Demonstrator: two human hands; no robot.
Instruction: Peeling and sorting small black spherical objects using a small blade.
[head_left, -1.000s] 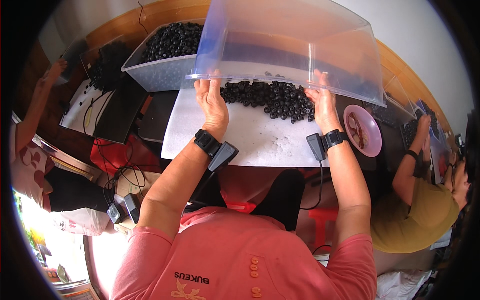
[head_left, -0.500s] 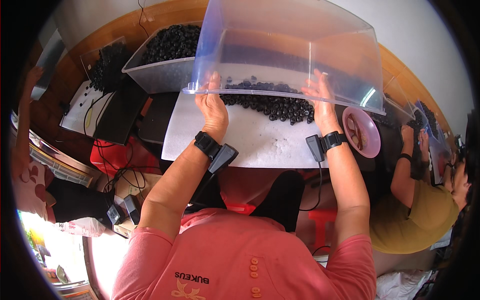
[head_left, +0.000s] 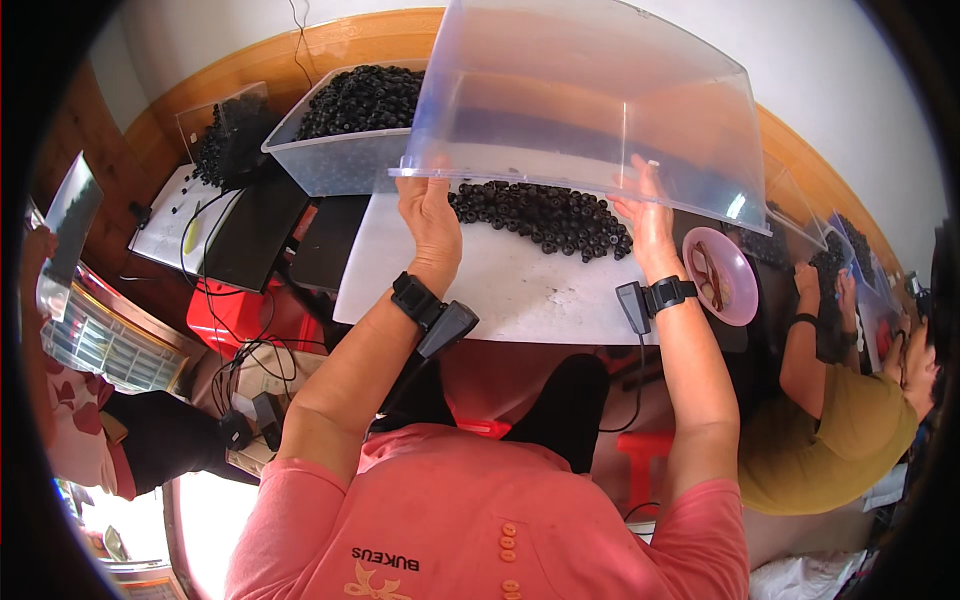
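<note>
I hold a large clear plastic bin [head_left: 590, 110] tilted on its side above a white foam sheet [head_left: 480, 300]. Its near rim runs across between my hands. My left hand [head_left: 431, 220] is closed on the rim at the left end. Farther right, my right hand [head_left: 652, 225] supports the bin, its fingers partly seen through the plastic. Below the rim, many small black round pieces with holes [head_left: 560, 225] lie in a long heap on the sheet. Both wrists wear black straps with small devices.
A translucent bin [head_left: 330, 165] heaped with black pieces stands at the back left. A pink bowl [head_left: 738, 290] holding brownish items sits right of the sheet. Co-workers are at both sides, one in an olive shirt [head_left: 830, 430]. Cables [head_left: 262, 345] hang by a red stool [head_left: 222, 312].
The tilted bin's left end has shifted slightly right, baring more of the black heap below its rim. At far left, a co-worker's clear panel has come lower.
</note>
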